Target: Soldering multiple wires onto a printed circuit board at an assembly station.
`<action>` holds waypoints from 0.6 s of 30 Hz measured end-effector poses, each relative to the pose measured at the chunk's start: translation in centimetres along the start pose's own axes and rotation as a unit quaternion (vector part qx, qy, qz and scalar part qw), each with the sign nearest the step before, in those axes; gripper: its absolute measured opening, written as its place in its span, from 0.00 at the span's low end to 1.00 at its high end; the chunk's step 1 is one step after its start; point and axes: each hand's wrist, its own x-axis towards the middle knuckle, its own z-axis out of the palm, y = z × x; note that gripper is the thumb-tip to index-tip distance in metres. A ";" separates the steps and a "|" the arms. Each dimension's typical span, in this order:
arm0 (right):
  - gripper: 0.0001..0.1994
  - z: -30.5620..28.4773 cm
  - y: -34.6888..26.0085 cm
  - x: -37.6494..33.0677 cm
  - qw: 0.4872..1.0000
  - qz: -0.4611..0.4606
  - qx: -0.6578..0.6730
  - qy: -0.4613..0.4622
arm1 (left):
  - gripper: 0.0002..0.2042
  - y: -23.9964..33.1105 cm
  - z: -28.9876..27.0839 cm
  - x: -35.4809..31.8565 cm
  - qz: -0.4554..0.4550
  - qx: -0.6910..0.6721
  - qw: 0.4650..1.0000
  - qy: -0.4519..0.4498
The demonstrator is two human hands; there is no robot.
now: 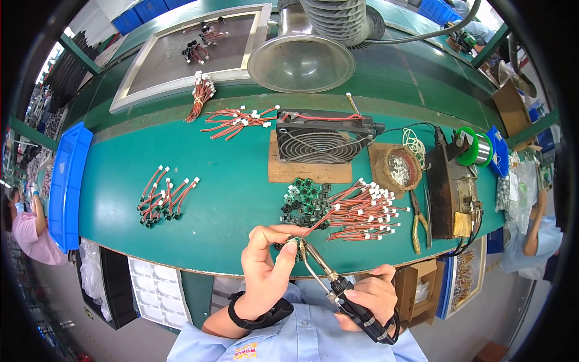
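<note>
My left hand (266, 260) pinches a small circuit board (294, 240) with a red wire lead (316, 225) running up from it. Its fingertips hide much of the board. In my right hand (375, 294) is a soldering iron (360, 315) with a thin metal feed tube beside its barrel; the tip meets the board at my left fingertips. Just beyond lie a heap of small green and black boards (303, 202) and a large pile of red wire leads with white connectors (365, 211). Leads with dark boards on their ends (161, 202) lie farther left.
Behind the piles a black fan (322, 140) stands on a wooden board, below a fume hood (301, 65). To the right are a round solder dish (403, 169), pliers (417, 226), a soldering station (443, 193) and a solder spool (476, 149). A blue bin (65, 187) edges the left; people work at both sides.
</note>
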 end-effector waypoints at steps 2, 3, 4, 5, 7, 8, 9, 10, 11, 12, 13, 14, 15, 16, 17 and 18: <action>0.21 -0.1 -0.1 0.0 1.000 0.002 0.001 0.002 | 0.04 0.1 0.0 0.0 -0.004 -0.004 1.000 -0.004; 0.21 -0.1 -0.3 0.1 1.000 0.004 0.002 0.003 | 0.03 0.2 0.0 0.0 -0.006 -0.007 1.000 -0.005; 0.22 -0.2 -0.3 0.1 1.000 0.007 0.003 0.004 | 0.03 0.3 0.0 0.0 -0.009 -0.010 1.000 -0.005; 0.22 -0.2 -0.4 0.0 1.000 0.007 0.003 0.005 | 0.03 0.3 0.1 0.0 -0.011 -0.014 1.000 -0.006; 0.22 -0.3 -0.5 0.0 1.000 0.007 -0.006 -0.002 | 0.03 0.4 0.2 -0.1 -0.009 -0.022 1.000 -0.007; 0.22 -0.4 -0.5 -0.1 1.000 0.007 -0.010 -0.005 | 0.04 0.5 0.3 -0.1 -0.006 -0.030 0.999 -0.007; 0.22 -0.4 -0.5 -0.1 1.000 0.007 -0.010 -0.004 | 0.04 0.5 0.3 -0.1 -0.004 -0.039 0.999 -0.007; 0.22 -0.4 -0.5 -0.2 1.000 0.007 -0.011 -0.004 | 0.04 0.5 0.3 -0.1 -0.003 -0.038 0.999 -0.008; 0.22 -0.5 -0.6 -0.3 1.000 0.007 -0.012 -0.004 | 0.03 0.5 0.4 -0.1 0.001 -0.037 0.999 -0.009; 0.22 -0.5 -0.6 -0.3 1.000 0.007 -0.013 -0.004 | 0.03 0.5 0.4 -0.1 0.005 -0.036 0.999 -0.009; 0.22 -0.5 -0.6 -0.4 1.000 0.007 -0.013 -0.003 | 0.03 0.5 0.4 -0.1 0.009 -0.034 0.999 -0.010; 0.22 -0.6 -0.7 -0.4 1.000 0.007 -0.015 -0.004 | 0.03 0.6 0.4 -0.1 0.010 -0.034 0.999 -0.011; 0.22 -0.6 -0.7 -0.4 1.000 0.006 -0.018 -0.005 | 0.03 0.6 0.4 -0.1 0.010 -0.034 0.999 -0.011; 0.22 -0.7 -0.7 -0.4 1.000 0.006 -0.020 -0.006 | 0.03 0.6 0.4 -0.2 0.010 -0.035 0.999 -0.009; 0.22 -0.7 -0.7 -0.5 1.000 0.006 -0.020 -0.005 | 0.03 0.6 0.4 -0.2 0.010 -0.035 0.999 -0.008; 0.22 -0.6 -0.7 -0.5 1.000 0.005 -0.018 -0.002 | 0.03 0.6 0.4 -0.2 0.010 -0.035 0.999 -0.008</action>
